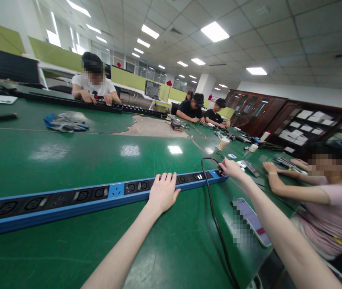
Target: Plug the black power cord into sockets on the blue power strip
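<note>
A long blue and black power strip lies across the green table, with rows of black sockets and some blue sockets along its top. My left hand rests over its middle, fingers across the far edge and thumb on the near side. At the strip's right end, my right hand is closed around a black plug, mostly hidden by the fingers. The plug is at the end socket; how deep it sits I cannot tell. From it a black cable loops up and runs down toward me.
A phone lies beside my right forearm. Blue-grey gloves, a tape measure and a plastic cup sit farther back. A co-worker sits at the right; others work across the table.
</note>
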{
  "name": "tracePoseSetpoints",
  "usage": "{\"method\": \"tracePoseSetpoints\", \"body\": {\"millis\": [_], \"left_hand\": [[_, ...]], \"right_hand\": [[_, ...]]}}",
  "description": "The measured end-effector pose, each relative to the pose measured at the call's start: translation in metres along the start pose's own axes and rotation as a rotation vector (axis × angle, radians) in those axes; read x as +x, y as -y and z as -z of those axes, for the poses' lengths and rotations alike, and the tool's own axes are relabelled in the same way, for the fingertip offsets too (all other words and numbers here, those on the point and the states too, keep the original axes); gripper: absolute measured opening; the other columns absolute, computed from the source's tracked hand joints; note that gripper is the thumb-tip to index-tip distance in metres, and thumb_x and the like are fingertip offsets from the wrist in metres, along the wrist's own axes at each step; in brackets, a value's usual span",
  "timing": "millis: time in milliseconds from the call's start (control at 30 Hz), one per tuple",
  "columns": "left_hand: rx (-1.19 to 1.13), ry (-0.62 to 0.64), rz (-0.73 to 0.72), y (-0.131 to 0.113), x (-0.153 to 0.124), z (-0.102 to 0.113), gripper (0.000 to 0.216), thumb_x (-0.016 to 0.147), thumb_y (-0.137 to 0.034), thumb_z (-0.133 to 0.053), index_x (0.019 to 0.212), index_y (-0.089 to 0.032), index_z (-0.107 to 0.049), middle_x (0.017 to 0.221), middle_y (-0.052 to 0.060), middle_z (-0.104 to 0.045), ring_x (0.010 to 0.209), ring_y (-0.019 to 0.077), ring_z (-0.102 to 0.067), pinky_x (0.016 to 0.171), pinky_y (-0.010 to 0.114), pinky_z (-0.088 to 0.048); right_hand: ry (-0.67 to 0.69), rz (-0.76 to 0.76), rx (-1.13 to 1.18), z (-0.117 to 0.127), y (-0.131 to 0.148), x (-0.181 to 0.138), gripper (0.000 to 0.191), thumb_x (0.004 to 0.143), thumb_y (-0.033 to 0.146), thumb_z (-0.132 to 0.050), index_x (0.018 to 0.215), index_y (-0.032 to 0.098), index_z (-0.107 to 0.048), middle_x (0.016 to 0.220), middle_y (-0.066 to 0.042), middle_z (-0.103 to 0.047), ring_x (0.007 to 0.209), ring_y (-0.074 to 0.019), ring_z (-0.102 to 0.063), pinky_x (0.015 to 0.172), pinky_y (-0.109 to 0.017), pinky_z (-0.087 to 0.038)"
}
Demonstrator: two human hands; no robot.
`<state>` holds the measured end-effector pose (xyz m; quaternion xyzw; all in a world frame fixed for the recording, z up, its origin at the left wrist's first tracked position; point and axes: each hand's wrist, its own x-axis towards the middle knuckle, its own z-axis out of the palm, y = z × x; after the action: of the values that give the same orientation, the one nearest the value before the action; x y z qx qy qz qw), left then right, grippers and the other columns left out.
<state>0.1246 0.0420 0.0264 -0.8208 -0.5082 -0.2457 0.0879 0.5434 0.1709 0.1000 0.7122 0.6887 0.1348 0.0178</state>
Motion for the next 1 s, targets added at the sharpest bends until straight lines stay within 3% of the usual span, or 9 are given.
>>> {"method": "tracePoseSetpoints", "body": {"millis": [267,367,467,600,800,1000], "left_hand": [[-0.006,0.003,-0.004,0.000,0.000,0.001,0.064,0.104,-0.051,-0.046,0.155,-0.013,-0.050,0.138,0.020,-0.064,0.127,0.0341,-0.055,0.109,0.050,-0.037],[-0.006,0.005,-0.004,0.000,0.000,0.001,0.063,0.104,-0.051,-0.045,0.155,-0.014,-0.050,0.138,0.020,-0.064,0.127,0.0342,-0.055,0.109,0.050,-0.036],[-0.010,-0.003,-0.011,0.000,0.000,0.000,0.063,0.104,-0.051,-0.045,0.154,-0.013,-0.051,0.139,0.020,-0.064,0.126,0.0340,-0.055,0.109,0.049,-0.037],[-0.009,-0.006,-0.004,0.000,0.001,-0.001,0.064,0.104,-0.052,-0.045,0.154,-0.013,-0.051,0.139,0.020,-0.064,0.127,0.0342,-0.055,0.109,0.050,-0.036],[-0.008,0.002,-0.001,0.000,0.000,-0.001,0.064,0.104,-0.052,-0.044,0.155,-0.014,-0.051,0.138,0.021,-0.064,0.127,0.0348,-0.054,0.108,0.051,-0.037],[-0.005,-0.003,-0.007,0.000,0.000,-0.001,0.064,0.104,-0.052,-0.043,0.155,-0.013,-0.050,0.138,0.021,-0.063,0.127,0.0348,-0.054,0.108,0.050,-0.037]], "right_hand": [[0.032,0.107,0.158,0.002,-0.022,-0.001,0.029,0.099,0.046,-0.060,0.108,0.021,-0.069,0.105,-0.007,-0.077,0.095,-0.0228,-0.071,0.076,-0.027,-0.046],[-0.040,0.146,0.182,0.009,-0.037,-0.001,0.023,0.096,0.041,-0.062,0.103,0.020,-0.071,0.102,-0.007,-0.077,0.091,-0.0207,-0.069,0.076,-0.026,-0.046],[-0.125,0.088,0.147,0.012,-0.049,-0.003,0.021,0.096,0.037,-0.063,0.104,0.019,-0.070,0.098,-0.008,-0.076,0.086,-0.0207,-0.068,0.074,-0.026,-0.045],[-0.107,-0.009,0.123,0.005,-0.056,-0.007,0.021,0.095,0.038,-0.065,0.101,0.019,-0.072,0.097,-0.009,-0.077,0.089,-0.0225,-0.070,0.074,-0.027,-0.046],[-0.103,-0.124,0.113,-0.011,-0.049,-0.009,0.029,0.097,0.044,-0.062,0.101,0.018,-0.075,0.101,-0.011,-0.078,0.095,-0.0248,-0.072,0.080,-0.029,-0.048],[-0.113,-0.150,0.088,-0.007,-0.038,-0.007,0.030,0.096,0.045,-0.063,0.101,0.018,-0.076,0.103,-0.014,-0.079,0.100,-0.0267,-0.073,0.086,-0.031,-0.050]]}}
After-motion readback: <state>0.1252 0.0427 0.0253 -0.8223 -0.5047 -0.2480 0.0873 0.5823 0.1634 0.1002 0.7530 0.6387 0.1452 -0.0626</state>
